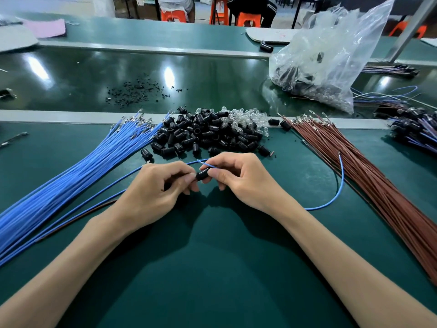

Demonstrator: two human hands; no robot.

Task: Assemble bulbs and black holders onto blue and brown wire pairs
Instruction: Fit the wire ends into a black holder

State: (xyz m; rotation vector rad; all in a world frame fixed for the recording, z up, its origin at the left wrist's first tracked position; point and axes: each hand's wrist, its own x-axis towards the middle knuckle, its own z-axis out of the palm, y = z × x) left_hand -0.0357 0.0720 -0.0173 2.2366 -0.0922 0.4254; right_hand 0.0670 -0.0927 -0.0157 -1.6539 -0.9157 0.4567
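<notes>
The left hand (160, 185) is pinching a small black plastic holder (203, 174), its fingers (186, 178) curling round the holder's near end just above the green table (212, 256). The right hand (241, 178) is meeting it from the other side, its fingers (220, 176) closing on a single thin blue wire (340, 181) right at the holder's far end, where a short stretch of the wire is poking up between the two hands. From there the wire is looping away to the right of the fingers and curving back up beside a fanned bundle of brown wires (354, 166). A second blue strand and a single brown wire (78, 216) are running out from under the left hand toward the lower left. Well to the left of the fingers, a thick bundle of blue wires (82, 176) is lying spread on the table. Just beyond the fingers, a heap of loose black holders (203, 136) is sitting with a pile of small clear glass bulbs (243, 117) touching its far side. Farther beyond, a scatter of tiny black scraps (134, 91) is lying on the darker belt, and beyond and to the right a crumpled clear plastic bag (331, 55) is standing with more parts inside it. At the far right edge, a cluster of wired holders (416, 129) is lying in a heap.
</notes>
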